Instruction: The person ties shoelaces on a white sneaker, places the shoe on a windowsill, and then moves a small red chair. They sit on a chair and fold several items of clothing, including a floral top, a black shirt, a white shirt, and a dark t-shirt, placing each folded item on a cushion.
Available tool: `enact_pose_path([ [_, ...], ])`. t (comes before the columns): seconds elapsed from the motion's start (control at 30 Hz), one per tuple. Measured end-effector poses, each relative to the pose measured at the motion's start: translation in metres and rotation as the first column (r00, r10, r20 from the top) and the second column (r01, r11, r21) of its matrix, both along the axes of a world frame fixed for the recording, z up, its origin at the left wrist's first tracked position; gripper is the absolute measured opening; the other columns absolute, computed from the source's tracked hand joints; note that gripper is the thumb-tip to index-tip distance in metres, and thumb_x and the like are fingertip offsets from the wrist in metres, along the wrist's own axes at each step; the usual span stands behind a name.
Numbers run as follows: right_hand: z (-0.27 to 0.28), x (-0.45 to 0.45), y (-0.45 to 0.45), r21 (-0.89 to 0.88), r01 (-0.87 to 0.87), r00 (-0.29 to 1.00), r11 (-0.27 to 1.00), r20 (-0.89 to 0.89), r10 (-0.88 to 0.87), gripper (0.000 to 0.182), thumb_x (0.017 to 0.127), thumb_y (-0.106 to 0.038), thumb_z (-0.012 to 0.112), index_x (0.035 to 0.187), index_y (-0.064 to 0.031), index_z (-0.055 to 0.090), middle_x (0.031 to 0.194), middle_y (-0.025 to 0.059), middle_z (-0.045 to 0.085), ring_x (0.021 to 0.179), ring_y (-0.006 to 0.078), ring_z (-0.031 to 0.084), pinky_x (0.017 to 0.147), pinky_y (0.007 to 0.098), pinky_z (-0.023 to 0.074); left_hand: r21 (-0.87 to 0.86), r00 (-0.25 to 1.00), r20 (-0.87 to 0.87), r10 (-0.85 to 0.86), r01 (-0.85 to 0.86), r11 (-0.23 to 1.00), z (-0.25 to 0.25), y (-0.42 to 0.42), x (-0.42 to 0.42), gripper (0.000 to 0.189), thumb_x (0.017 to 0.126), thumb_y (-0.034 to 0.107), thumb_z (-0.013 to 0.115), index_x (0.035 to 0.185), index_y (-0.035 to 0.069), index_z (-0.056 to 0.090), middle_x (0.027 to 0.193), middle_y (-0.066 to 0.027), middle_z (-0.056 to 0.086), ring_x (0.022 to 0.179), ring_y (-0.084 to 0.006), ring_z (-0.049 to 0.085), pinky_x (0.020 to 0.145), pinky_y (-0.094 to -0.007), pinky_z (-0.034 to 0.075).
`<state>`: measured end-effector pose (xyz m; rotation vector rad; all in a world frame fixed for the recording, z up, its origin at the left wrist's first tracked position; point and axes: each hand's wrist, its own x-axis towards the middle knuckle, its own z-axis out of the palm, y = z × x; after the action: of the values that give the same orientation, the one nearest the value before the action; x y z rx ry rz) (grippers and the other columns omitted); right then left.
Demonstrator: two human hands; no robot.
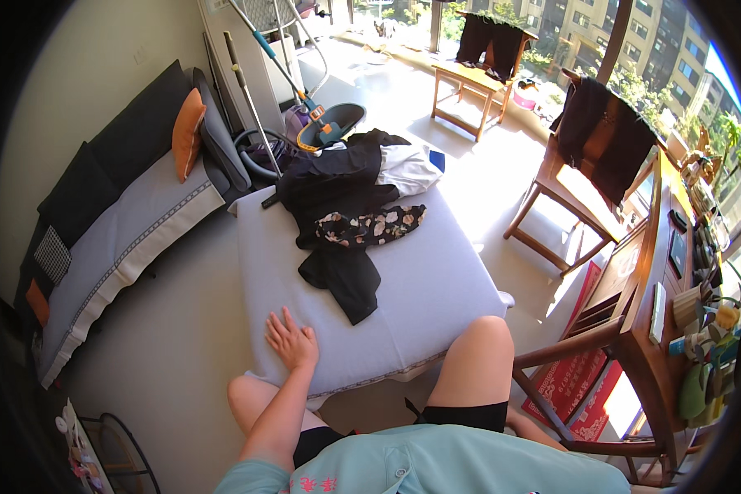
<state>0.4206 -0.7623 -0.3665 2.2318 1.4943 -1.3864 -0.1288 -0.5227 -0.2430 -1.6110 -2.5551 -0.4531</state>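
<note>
My left hand rests with spread fingers on the pale cloth covering a low table; it holds nothing. Beyond it lies a heap of dark clothes, with a black sleeve or leg stretched towards me. A floral-patterned black piece crosses the heap, and a white garment with a blue patch lies at its far right. My right hand is out of view; only part of that arm shows low on the right, beside my thigh.
A covered sofa with an orange cushion stands left. Behind the table are a mop and a vacuum cleaner. Wooden chairs with dark garments stand by the windows. A wooden desk and a nearer chair frame are at right.
</note>
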Motion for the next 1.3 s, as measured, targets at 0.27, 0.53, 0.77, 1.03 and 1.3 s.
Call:
enact_pose_path([
  [0.27,0.002,-0.099,0.010,-0.084,0.469,0.882,0.879,-0.012,-0.472,0.029,0.091,-0.030,0.060,0.103,-0.0047,0.068,0.092,0.0130,0.071,0.087,0.0323,0.067,0.076,0.0445,0.0524,0.038,0.952,-0.020,-0.306,0.307,0.951,0.015,-0.007,-0.007,0.064,0.084,0.030,0.050,0.146,0.014,0.045,0.154,-0.0201,0.033,0.143,-0.0400,0.028,0.117,-0.0582,0.015],
  [0.53,-0.007,-0.104,0.005,-0.080,0.532,0.847,0.843,0.020,-0.532,0.029,0.091,-0.028,0.061,0.106,-0.0043,0.068,0.091,0.0119,0.070,0.085,0.0307,0.067,0.075,0.0432,0.0527,0.011,0.890,0.003,-0.457,0.457,0.890,0.013,-0.005,-0.001,0.058,0.082,0.032,0.048,0.139,0.021,0.056,0.150,-0.0170,0.041,0.139,-0.0383,0.034,0.117,-0.0564,0.016],
  [0.77,-0.008,-0.092,-0.031,-0.049,0.492,0.867,0.869,-0.065,-0.494,0.030,0.092,-0.027,0.061,0.109,-0.0040,0.068,0.091,0.0109,0.070,0.084,0.0293,0.066,0.074,0.0420,0.0530,0.069,0.898,-0.041,-0.438,0.440,0.895,0.015,-0.010,-0.004,0.059,0.082,0.028,0.051,0.141,0.025,0.053,0.151,-0.0117,0.040,0.139,-0.0348,0.035,0.118,-0.0537,0.018],
  [1.03,0.000,-0.080,-0.066,-0.072,0.476,0.852,0.876,-0.207,-0.480,0.030,0.093,-0.026,0.061,0.111,-0.0036,0.068,0.090,0.0098,0.069,0.082,0.0277,0.066,0.074,0.0406,0.0534,-0.020,0.909,-0.093,-0.407,0.407,0.913,0.013,-0.018,0.007,0.060,0.089,0.023,0.050,0.148,0.028,0.041,0.155,-0.0095,0.035,0.143,-0.0330,0.032,0.119,-0.0524,0.020],
  [1.3,0.031,0.022,0.054,0.180,0.838,0.520,0.515,-0.547,-0.656,0.016,0.087,-0.004,0.053,0.098,-0.0048,0.065,0.077,0.0056,0.068,0.062,0.0103,0.061,0.056,0.0231,0.0489,-0.311,0.926,0.020,-0.378,0.365,0.877,0.030,-0.012,-0.004,0.061,0.090,0.025,0.054,0.150,0.027,0.039,0.158,-0.0115,0.031,0.143,-0.0332,0.033,0.110,-0.0521,0.036],
])
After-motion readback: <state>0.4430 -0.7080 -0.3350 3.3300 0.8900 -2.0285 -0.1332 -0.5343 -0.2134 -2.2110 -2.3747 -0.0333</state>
